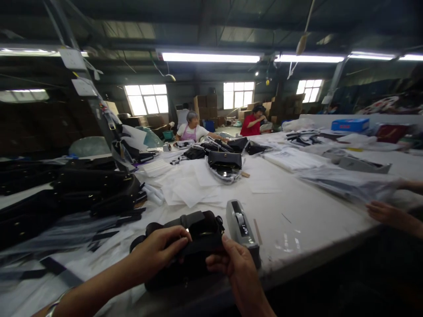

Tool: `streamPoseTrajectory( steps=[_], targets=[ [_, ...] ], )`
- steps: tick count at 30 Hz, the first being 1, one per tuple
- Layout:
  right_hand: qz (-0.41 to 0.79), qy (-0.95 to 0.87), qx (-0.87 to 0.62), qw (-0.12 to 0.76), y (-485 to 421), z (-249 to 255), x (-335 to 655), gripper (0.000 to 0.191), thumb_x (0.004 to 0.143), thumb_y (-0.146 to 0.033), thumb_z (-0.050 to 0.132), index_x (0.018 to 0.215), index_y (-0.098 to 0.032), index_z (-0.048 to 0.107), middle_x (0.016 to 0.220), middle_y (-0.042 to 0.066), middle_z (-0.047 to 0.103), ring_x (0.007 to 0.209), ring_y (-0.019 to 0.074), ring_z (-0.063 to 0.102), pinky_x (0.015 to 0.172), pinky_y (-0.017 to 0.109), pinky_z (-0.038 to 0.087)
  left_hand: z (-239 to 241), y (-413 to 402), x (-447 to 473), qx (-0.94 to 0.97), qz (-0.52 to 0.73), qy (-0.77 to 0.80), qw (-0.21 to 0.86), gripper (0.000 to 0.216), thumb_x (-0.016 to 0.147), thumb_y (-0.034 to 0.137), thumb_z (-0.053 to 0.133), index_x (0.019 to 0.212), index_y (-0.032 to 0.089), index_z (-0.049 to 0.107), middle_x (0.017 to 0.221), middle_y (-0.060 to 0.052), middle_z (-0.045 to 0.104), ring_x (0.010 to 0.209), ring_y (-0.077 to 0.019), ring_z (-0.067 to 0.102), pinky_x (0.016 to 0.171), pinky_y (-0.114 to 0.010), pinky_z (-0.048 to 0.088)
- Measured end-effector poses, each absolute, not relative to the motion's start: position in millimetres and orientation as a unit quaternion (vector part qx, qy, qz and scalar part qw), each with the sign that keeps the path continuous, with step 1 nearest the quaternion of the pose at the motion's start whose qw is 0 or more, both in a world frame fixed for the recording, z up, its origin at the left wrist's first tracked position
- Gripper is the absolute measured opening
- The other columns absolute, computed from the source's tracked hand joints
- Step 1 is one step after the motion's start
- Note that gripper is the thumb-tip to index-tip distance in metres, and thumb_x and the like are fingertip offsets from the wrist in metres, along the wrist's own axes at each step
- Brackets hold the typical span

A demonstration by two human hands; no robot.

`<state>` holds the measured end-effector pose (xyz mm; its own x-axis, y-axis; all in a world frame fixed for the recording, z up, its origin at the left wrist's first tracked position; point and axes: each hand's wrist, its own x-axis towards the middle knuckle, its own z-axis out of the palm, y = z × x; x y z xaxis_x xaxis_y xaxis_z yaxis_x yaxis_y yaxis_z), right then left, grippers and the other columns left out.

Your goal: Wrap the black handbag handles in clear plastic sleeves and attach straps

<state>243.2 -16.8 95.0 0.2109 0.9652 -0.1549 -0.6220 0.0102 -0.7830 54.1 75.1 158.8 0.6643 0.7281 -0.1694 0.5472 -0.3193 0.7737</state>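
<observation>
A black handbag (165, 277) lies at the table's near edge with its flap or opening toward me. My left hand (161, 248) reaches over the bag's left part, thumb and fingers closed on its black material. At the bag's right side, my right hand (234, 264) pinches its edge between thumb and curled fingers. Dark shadow hides what lies under the fingertips. Just beyond my right hand stands a grey tape dispenser (236, 215), close to the bag's right end.
White paper sheets (191, 187) spread behind the bag. Another black handbag (224, 163) stands farther back. Black bags (95, 185) pile up at left. On the right, a co-worker's hands (393, 215) hold a clear plastic bag (353, 182). Two people sit across the table.
</observation>
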Motion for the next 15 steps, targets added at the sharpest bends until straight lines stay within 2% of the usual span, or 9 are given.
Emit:
streamPoseTrajectory(
  steps=[3,9,13,15],
  targets=[
    [0.595,-0.240,-0.409,0.649,-23,89,247,0.045,0.083,-0.051,0.068,0.085,-0.006,0.072,0.078,0.013,0.074,0.062,0.0178,0.070,0.058,0.026,0.057,157,70,53,0.809,0.096,0.397,0.422,0.033,0.094,0.047,0.046,0.097,0.019,0.064,0.069,0.002,0.062,0.057,-0.0114,0.052,0.049,-0.018,0.038],
    [0.613,-0.245,-0.427,0.618,-30,69,250,0.045,0.083,-0.054,0.067,0.078,-0.009,0.069,0.075,0.009,0.071,0.059,0.0144,0.066,0.057,0.023,0.053,162,60,51,0.834,0.088,0.376,0.394,0.023,0.094,0.036,0.048,0.098,0.021,0.064,0.077,0.001,0.067,0.071,-0.0153,0.061,0.066,-0.023,0.047],
    [0.618,-0.237,-0.424,0.619,-34,58,250,0.039,0.084,-0.048,0.068,0.069,-0.011,0.067,0.062,0.002,0.063,0.052,0.0097,0.058,0.052,0.019,0.048,154,60,46,0.842,0.080,0.363,0.392,0.015,0.086,0.029,0.063,0.099,0.022,0.064,0.093,0.000,0.070,0.086,-0.0175,0.065,0.078,-0.024,0.049],
    [0.608,-0.233,-0.421,0.632,-37,54,250,0.034,0.082,-0.046,0.071,0.077,-0.013,0.071,0.059,-0.001,0.061,0.050,0.0085,0.055,0.051,0.018,0.046,144,58,41,0.863,0.090,0.356,0.348,0.015,0.082,0.026,0.068,0.097,0.022,0.064,0.095,0.001,0.072,0.088,-0.0176,0.067,0.080,-0.024,0.051]
  ],
)
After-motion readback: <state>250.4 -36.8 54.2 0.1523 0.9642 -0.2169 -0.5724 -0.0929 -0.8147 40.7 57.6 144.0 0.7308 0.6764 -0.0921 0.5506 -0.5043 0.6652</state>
